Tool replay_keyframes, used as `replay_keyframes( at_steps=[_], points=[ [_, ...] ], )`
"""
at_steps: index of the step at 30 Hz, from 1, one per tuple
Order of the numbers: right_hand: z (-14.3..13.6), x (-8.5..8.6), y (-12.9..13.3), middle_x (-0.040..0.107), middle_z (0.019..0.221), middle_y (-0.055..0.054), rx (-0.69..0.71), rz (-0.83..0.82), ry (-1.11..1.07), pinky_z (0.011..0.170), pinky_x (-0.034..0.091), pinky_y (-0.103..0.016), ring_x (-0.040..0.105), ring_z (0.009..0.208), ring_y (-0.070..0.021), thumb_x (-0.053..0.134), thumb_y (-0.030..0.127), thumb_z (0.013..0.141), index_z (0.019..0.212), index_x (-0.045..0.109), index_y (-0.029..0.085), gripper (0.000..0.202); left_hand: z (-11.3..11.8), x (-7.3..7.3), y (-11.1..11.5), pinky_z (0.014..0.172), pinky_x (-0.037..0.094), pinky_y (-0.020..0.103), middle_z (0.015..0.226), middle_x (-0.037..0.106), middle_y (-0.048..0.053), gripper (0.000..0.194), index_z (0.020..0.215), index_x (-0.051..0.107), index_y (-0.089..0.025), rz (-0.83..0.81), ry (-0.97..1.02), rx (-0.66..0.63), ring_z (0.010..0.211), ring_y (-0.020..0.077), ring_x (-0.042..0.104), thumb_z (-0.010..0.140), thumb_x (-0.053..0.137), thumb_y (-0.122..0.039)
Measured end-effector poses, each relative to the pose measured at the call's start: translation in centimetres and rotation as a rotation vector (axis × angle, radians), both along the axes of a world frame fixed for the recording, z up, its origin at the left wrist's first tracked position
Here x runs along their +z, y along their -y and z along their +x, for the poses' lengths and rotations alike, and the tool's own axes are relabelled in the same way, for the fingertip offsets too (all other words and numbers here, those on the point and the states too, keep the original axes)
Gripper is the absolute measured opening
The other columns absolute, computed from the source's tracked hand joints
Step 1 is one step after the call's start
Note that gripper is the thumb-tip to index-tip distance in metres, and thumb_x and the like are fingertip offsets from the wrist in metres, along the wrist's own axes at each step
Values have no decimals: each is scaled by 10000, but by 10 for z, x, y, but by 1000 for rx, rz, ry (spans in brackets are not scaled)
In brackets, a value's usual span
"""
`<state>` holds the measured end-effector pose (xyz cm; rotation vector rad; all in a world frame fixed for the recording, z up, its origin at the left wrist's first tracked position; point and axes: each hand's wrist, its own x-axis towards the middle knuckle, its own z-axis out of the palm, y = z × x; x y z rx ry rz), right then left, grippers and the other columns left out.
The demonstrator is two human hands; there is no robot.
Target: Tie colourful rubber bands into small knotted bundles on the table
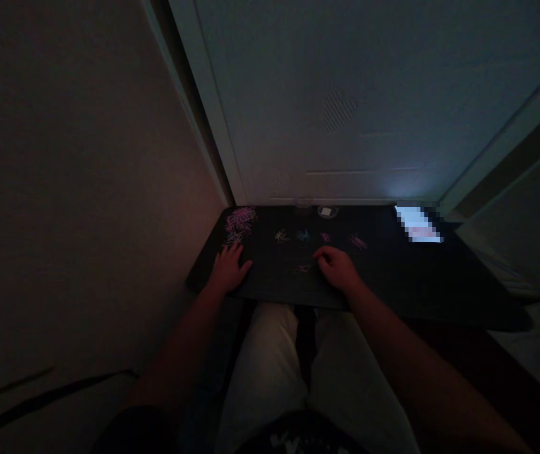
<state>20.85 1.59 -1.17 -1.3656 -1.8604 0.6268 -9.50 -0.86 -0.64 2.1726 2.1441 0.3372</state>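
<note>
My left hand [229, 267] lies on the dark table with fingers spread, its fingertips at the near edge of a big heap of small thin colored pieces [240, 222]. Curled in, the fingers of my right hand [337, 267] pinch together beside a small loose pile of pinkish pieces [302, 268]; what they hold, if anything, is too small to tell. Beyond the hands is a row of small piles: yellowish [281, 236], blue [303, 235], pink [326, 237] and pinkish-purple [357, 241].
A round clear container [304, 203] and a round dish with a white square [327, 212] stand at the back edge of the table [392, 284]. A lit, blurred-out screen [418, 224] lies at the back right. A pale panel rises behind, and a wall is at left.
</note>
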Motion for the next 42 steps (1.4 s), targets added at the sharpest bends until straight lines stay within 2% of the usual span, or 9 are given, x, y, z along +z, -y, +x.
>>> replay_keyframes(
  at_steps=[7,12,17,20,24,28,33,38,42],
  points=[
    [0,0,0,625,718,-8,3,21,19,572,399,-256,526,586,-134,446,208,747,787,636,192,195,1,-4,-45,1079,226,508,1457,306,158,619,1341,393,-153,14,15,-9,1359,303,243,838,418,-513],
    [-1,1,0,629,736,-9,3,3,28,586,403,-259,530,596,-134,447,200,747,786,631,190,188,3,-4,-61,1093,199,500,1461,299,156,654,1360,359,-141,26,30,-3,1361,299,239,833,405,-525],
    [0,0,0,630,743,-11,2,-7,29,596,407,-266,535,611,-139,451,196,751,792,630,192,184,5,-2,-58,1096,223,483,1426,363,149,563,1275,447,-154,96,104,-1,1326,294,313,816,465,-479],
    [0,-1,-2,631,782,-24,-2,52,33,664,425,-283,555,697,-156,443,167,748,790,624,189,187,2,-1,-52,1073,313,391,1339,448,127,373,1125,528,-170,260,214,8,1259,243,410,785,537,-325],
    [-1,1,-1,613,814,-57,-12,143,145,768,417,-318,547,819,-188,448,118,729,761,621,177,185,-4,-2,-49,952,437,320,1223,483,131,378,1102,475,-156,438,406,226,1073,182,554,730,545,-162],
    [-2,4,4,594,804,-69,-7,153,310,762,400,-324,521,817,-201,507,153,717,778,647,173,154,-6,-4,-49,881,463,375,1122,534,120,431,1122,471,-171,411,333,385,966,213,586,720,593,-269],
    [1,4,7,607,826,-45,104,128,315,763,391,-305,514,811,-183,566,170,688,858,666,190,199,-5,-5,-51,840,457,354,1053,591,100,386,1088,505,-178,342,300,345,913,206,597,737,574,-323],
    [1,2,4,603,792,-51,73,107,336,728,383,-300,514,787,-182,550,188,734,768,649,182,105,-3,-1,-51,707,459,288,846,651,50,224,933,581,-187,278,395,299,752,169,608,773,509,-327],
    [0,0,1,602,800,-54,52,112,310,737,385,-298,522,791,-178,540,195,772,768,639,183,101,1,6,-48,659,443,277,751,651,38,209,828,618,-189,269,369,269,690,168,598,774,507,-356]
  ],
)
